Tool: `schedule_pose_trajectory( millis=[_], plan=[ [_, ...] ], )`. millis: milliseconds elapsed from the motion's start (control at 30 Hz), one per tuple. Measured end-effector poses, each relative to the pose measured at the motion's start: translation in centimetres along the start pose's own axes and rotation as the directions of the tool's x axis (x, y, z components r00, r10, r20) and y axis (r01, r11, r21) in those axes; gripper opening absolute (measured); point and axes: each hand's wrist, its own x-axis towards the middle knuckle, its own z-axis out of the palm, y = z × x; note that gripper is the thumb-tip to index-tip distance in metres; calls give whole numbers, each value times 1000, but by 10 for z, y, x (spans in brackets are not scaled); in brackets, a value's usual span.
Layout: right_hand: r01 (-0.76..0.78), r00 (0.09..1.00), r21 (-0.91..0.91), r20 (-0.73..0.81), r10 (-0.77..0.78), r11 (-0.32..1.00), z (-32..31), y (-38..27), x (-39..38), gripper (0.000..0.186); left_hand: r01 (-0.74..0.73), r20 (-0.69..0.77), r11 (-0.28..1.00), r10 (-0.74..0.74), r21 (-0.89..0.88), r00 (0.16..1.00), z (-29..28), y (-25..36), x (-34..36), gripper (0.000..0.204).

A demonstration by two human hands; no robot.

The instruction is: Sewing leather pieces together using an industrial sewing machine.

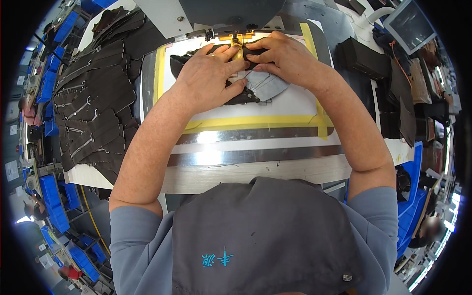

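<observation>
Left hand [205, 77] and right hand [289, 60] press palm-down, fingers spread; beneath both we note dark cloth [177, 63], grey patch [268, 87] by the right, long axis seemingly crosswise, just our side of the orange clamp [225, 38]; neither hand clearly nearer it.

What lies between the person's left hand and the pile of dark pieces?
In the head view, leftward from the left hand: an edge of dark fabric, white sheet, yellow tape and a grey metal border, then the dark pile.
</observation>
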Motion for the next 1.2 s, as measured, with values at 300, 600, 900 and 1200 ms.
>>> schedule_pose_trajectory(
  millis=[300, 600, 900, 1200],
  plan=[
    [-22, 1000, -36, -3, 22, 999, 1, 11, 16, 32, 49, 10, 995, -50, 84, 999, -11, 2, 3, 49],
    [-102, 994, -134, 34, 107, 986, -11, 17, 33, 31, 32, -170, 987, -5, 158, 985, -7, 3, -6, 60],
    [-156, 981, -84, 104, 164, 984, -11, 23, 40, 35, 0, -333, 999, 17, 51, 943, -2, 1, -17, 44],
    [-130, 990, -97, 37, 135, 987, -7, 27, 35, 39, 119, -579, 990, -139, -74, 803, -9, 0, -35, 32]
  ],
)
